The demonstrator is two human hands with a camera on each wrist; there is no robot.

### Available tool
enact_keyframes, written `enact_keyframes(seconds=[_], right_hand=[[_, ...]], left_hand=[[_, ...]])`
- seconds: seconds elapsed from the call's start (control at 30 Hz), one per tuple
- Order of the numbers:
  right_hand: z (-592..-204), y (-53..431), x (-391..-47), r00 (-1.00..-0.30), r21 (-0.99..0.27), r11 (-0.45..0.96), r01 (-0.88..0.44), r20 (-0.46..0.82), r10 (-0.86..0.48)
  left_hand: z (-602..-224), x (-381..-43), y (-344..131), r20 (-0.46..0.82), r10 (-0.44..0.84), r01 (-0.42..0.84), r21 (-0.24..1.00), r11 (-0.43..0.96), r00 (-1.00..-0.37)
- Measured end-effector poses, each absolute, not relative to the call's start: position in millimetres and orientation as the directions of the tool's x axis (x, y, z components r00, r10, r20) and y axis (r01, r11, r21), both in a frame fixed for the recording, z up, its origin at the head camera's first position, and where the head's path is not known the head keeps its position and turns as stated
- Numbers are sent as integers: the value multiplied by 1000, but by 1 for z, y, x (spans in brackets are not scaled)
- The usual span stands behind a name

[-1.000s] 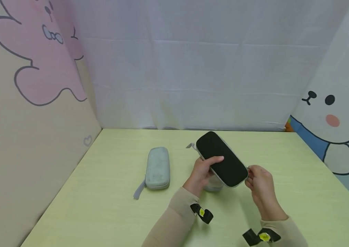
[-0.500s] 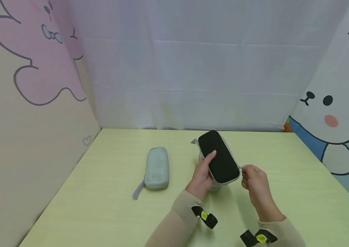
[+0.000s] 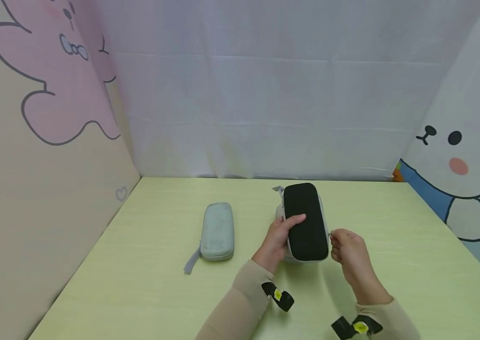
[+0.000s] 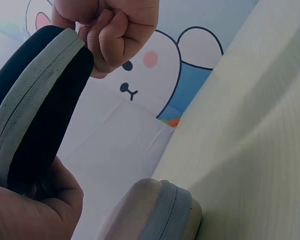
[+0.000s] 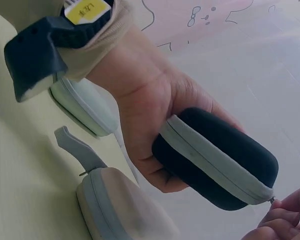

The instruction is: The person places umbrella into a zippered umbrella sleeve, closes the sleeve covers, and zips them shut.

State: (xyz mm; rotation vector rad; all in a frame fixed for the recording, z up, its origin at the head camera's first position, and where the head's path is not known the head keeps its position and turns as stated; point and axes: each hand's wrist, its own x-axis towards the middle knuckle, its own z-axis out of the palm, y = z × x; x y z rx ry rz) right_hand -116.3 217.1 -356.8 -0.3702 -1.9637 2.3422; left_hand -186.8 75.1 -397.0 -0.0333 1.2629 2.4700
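My left hand grips a black zip case, its thumb lying across the flat face. A pale grey zipper band runs round the case's side, and the zip looks closed along the stretch that shows. At the case's right edge, my right hand pinches the small metal zipper pull between thumb and fingers. Below the held case a beige zip case with a grey band lies on the table, mostly hidden in the head view. Its grey strap sticks out at one end.
A light green zip case with a grey strap lies on the table to the left of my hands. The pale table ends at a white curtain behind, with printed walls on both sides.
The black case has turned in my left hand from a slant to nearly upright in the head view. My right hand has shifted slightly left, still pinching the zipper pull.
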Motion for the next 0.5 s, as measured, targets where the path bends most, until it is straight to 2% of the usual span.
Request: enact_keyframes(seconds=[0.5], right_hand=[[-356,218,-117,-966,-977,-174,121,-157,207]], left_hand=[[-394,-186,74,-220,317,-348,828,-439,-923]])
